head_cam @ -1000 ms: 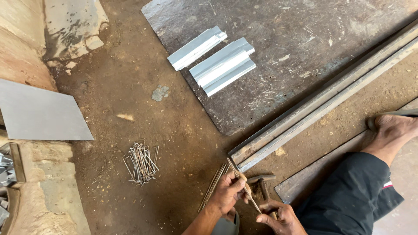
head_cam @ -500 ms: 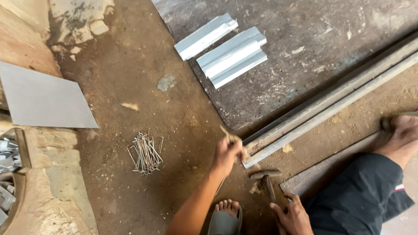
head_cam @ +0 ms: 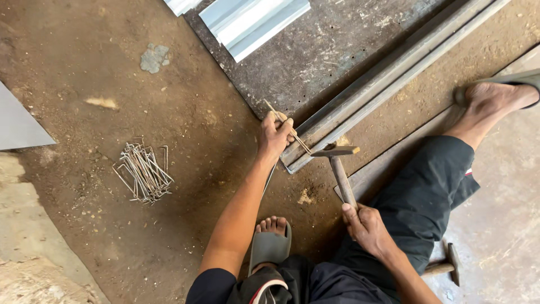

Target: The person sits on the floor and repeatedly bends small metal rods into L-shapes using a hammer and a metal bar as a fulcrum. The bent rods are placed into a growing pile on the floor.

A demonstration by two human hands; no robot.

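Note:
My left hand [head_cam: 275,135] grips a thin metal rod [head_cam: 287,126] and holds it slanted against the near end of a long steel angle bar [head_cam: 388,73]. My right hand [head_cam: 364,225] is closed around the wooden handle of a hammer [head_cam: 339,166]. The hammer's head sits just above the bar's end, right beside the rod. My left foot in a grey sandal [head_cam: 271,239] rests on the dirt between my arms. My right foot [head_cam: 495,98] lies at the far right.
A pile of bent wire pieces [head_cam: 143,171] lies on the dirt to the left. Folded light metal sheets [head_cam: 253,19] rest on a dark steel plate [head_cam: 337,45] at the top. A second hammer [head_cam: 444,264] lies at the lower right. A grey sheet corner [head_cam: 17,126] shows at the left.
My left hand has carried the rod up to the end of the angle bar. My right hand has picked up the hammer and brought its head to the rod. The view has come closer.

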